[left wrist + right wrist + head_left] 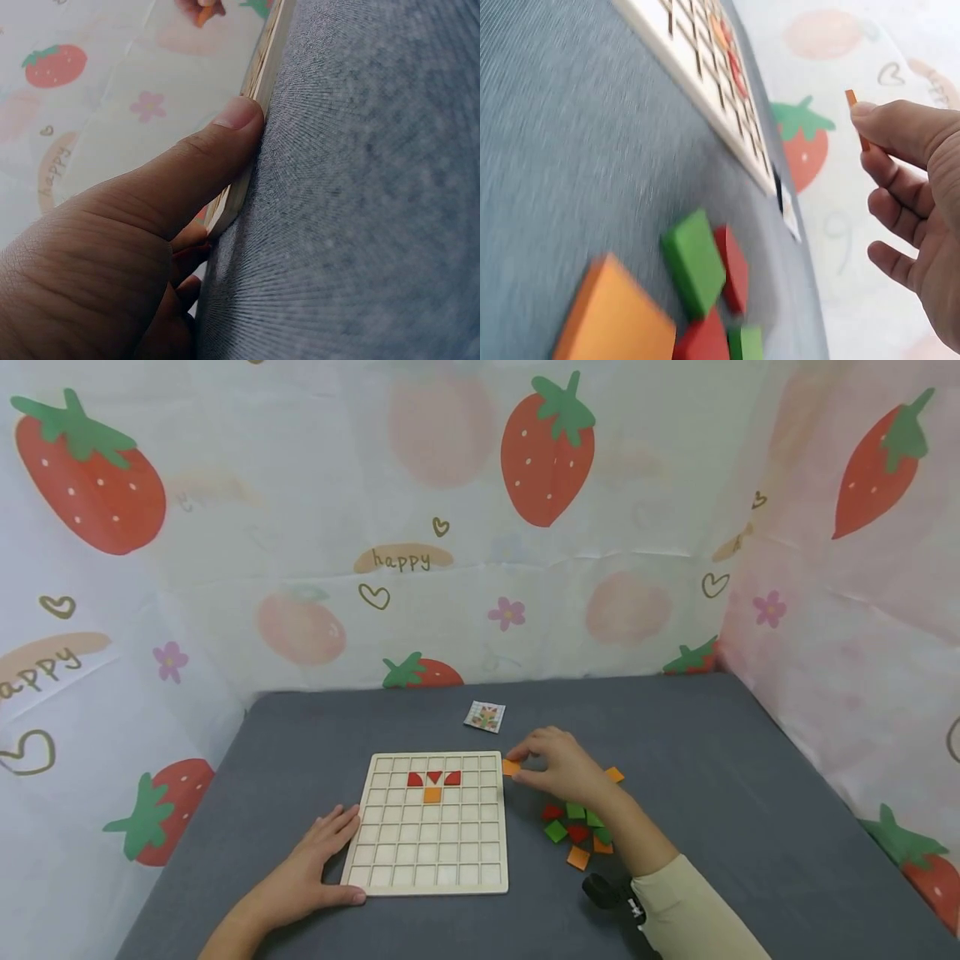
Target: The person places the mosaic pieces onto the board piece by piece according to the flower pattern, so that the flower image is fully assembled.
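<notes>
A pale wooden grid board [430, 852] lies on the table. In its upper rows sit several tiles: red curved pieces [452, 778], a red triangle [434, 777] and an orange square [432, 795] below it. My left hand [315, 852] rests at the board's near left corner, fingers along the left side, thumb on the front edge, as the left wrist view also shows. Just past the board's right edge, my right hand [558, 767] pinches an orange square tile [511, 767] between thumb and index finger. That tile [853, 100] appears edge-on and raised in the right wrist view.
Right of the board lies a loose pile of green tiles [556, 832], red tiles [577, 833] and orange tiles [578, 857], partly under the right forearm. A small patterned card [485, 717] lies behind the board. Strawberry-print cloth [480, 635] hangs around the grey table [322, 727].
</notes>
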Demonstrator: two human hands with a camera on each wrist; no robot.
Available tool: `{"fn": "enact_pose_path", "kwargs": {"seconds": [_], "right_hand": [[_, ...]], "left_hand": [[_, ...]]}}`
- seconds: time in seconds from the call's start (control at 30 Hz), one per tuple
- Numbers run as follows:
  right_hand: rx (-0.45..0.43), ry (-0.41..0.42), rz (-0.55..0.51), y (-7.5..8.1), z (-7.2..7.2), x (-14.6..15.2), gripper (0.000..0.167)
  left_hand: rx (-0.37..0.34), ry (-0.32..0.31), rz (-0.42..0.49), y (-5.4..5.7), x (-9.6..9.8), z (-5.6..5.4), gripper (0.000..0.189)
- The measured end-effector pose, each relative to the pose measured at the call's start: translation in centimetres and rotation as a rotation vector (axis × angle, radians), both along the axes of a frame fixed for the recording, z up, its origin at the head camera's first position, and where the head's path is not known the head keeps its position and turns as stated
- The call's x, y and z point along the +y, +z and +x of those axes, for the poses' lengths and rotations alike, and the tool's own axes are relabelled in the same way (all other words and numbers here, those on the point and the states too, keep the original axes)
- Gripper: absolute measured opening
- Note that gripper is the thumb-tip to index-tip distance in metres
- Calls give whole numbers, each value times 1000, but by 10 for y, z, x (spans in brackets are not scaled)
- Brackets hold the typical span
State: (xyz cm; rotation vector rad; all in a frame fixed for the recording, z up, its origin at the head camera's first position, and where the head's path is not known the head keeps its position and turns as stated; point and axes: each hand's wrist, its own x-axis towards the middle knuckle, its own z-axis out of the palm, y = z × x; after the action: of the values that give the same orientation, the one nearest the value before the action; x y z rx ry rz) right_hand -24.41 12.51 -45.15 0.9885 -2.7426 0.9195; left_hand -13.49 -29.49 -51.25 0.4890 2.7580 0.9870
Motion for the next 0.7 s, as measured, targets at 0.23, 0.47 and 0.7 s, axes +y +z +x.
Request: {"fn": "enact_pose_path", "kwargs": {"seconds": [0.23, 0.47, 0.7], "right_hand": [[-36, 22, 2, 4, -3, -32, 25], [-57, 49, 2, 0, -9, -61, 24], [-98, 23, 5, -8, -10, -82, 25]], "left_hand": [[-3, -2, 10, 1, 0, 0, 115], [-6, -4, -1, 1, 0, 0, 116], [7, -5, -4, 0, -1, -1, 115]]}}
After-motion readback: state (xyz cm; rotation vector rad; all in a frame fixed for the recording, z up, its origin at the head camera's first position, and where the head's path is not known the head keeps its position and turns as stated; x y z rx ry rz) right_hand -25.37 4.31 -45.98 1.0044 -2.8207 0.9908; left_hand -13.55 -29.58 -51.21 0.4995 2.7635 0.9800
